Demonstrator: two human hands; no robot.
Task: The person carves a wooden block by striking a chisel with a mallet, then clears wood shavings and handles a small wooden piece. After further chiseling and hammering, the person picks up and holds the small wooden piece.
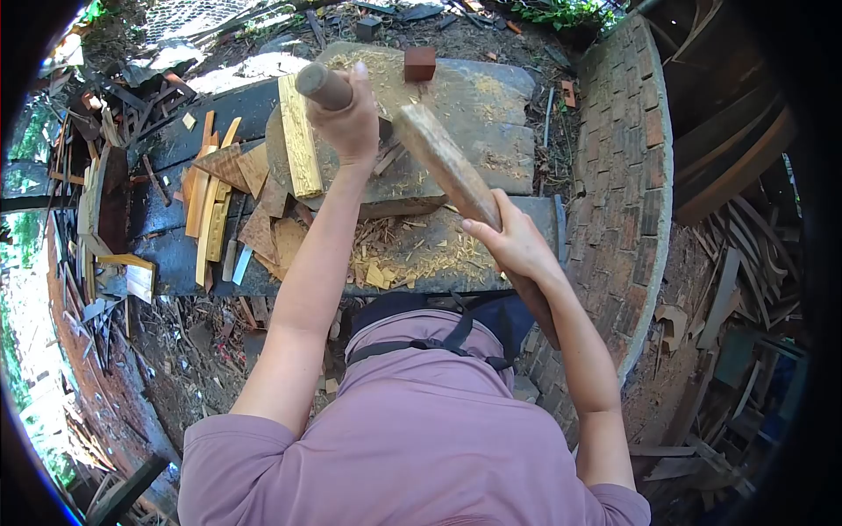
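Note:
My left hand (348,130) is closed around a thick round wooden handle (323,86), its thumb sticking up beside it. Whatever the handle ends in is hidden below the fist. My right hand (517,238) grips a long, flat-sided wooden club (443,158), which slants up and left so its broad head hangs beside my left hand, with a gap between. Under both lies a thick wooden block (399,203) strewn with yellow shavings. A yellow wood strip (300,140) rests on its left side, next to my left forearm. At the back stands a reddish-brown cube (419,65).
Left of the block, wood strips (209,210), brown triangular offcuts (254,167) and a narrow tool (231,254) lie on the dark bench (158,237). A low brick wall (627,175) runs along the right. Scrap wood (737,289) is heaped beyond it.

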